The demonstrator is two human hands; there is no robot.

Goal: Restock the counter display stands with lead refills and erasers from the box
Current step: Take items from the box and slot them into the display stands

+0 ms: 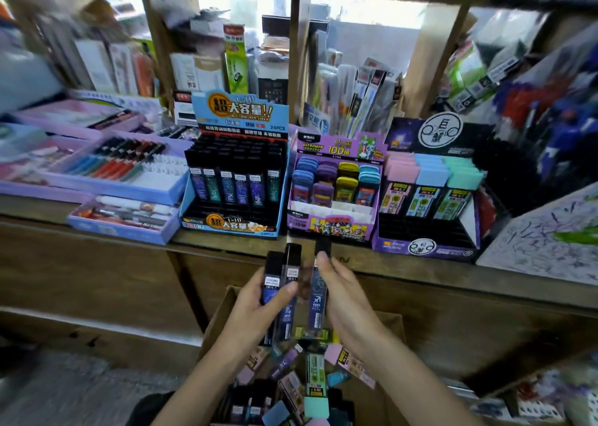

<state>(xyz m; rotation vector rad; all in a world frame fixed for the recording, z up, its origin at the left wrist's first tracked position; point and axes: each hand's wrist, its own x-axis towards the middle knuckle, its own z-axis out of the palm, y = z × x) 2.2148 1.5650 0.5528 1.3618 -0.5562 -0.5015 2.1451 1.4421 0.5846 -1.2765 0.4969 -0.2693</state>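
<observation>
The left hand [259, 299] gripped two lead refill cases [281, 283]; the right hand [343, 299] pinched a third case [318, 296]. All stood upright, long axes pointing toward the blue display stand [226, 226] just ahead on the wooden counter [129, 247], probably nearer the left hand. The cardboard box [223, 309] sat below, amid crowded shop shelves

box [220, 315]: cut off by bottom edge | right shelves [534, 79]: blurred | held refill tubes [291, 257]: small print unreadable
</observation>
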